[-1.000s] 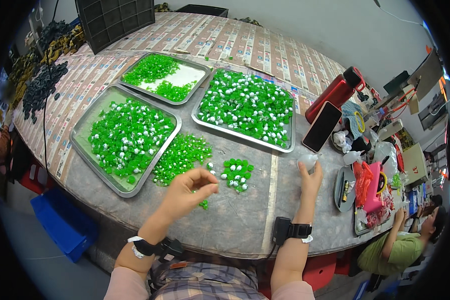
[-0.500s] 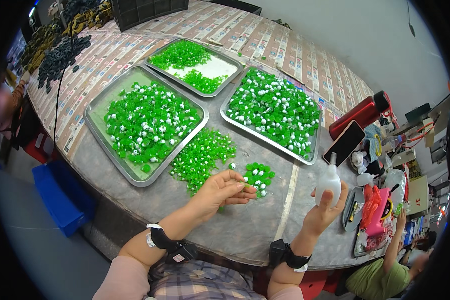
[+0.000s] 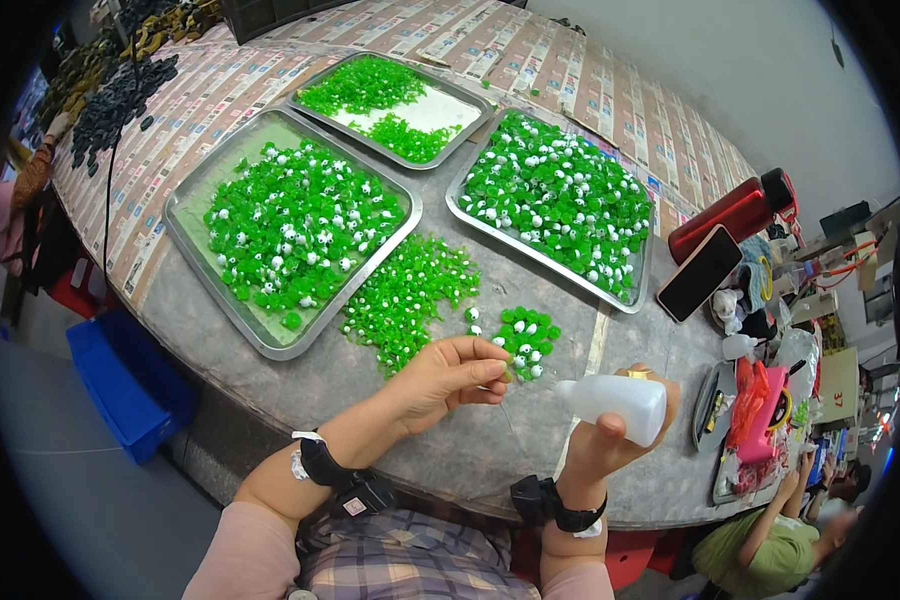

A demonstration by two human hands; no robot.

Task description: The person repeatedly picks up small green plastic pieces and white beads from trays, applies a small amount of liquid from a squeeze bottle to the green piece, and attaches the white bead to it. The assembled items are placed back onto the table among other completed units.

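My left hand (image 3: 452,380) is closed in a pinch over the grey table, with a tiny green piece (image 3: 510,377) just showing at its fingertips. My right hand (image 3: 610,440) wraps round a translucent white squeeze bottle (image 3: 625,402), which lies tipped with its nozzle toward the left fingertips, a small gap between. Below the left fingers a thin pale line shows faintly. Beyond them is a small cluster of green pieces with white-and-black balls (image 3: 526,340). A loose heap of small green pieces (image 3: 410,300) spreads left of that cluster.
Metal trays hold green-and-white pieces on the left (image 3: 178,215) and right (image 3: 545,268); a back tray (image 3: 482,100) has plain green ones. At right are a phone (image 3: 701,273), red bottle (image 3: 725,220) and pink holder (image 3: 762,420). A blue bin (image 3: 135,390) stands below left; people sit nearby.
The squeeze bottle has gone from upright to tipped over leftward, its nozzle now near my left fingertips. My left hand stays pinched in nearly the same place. The view has shifted slightly.
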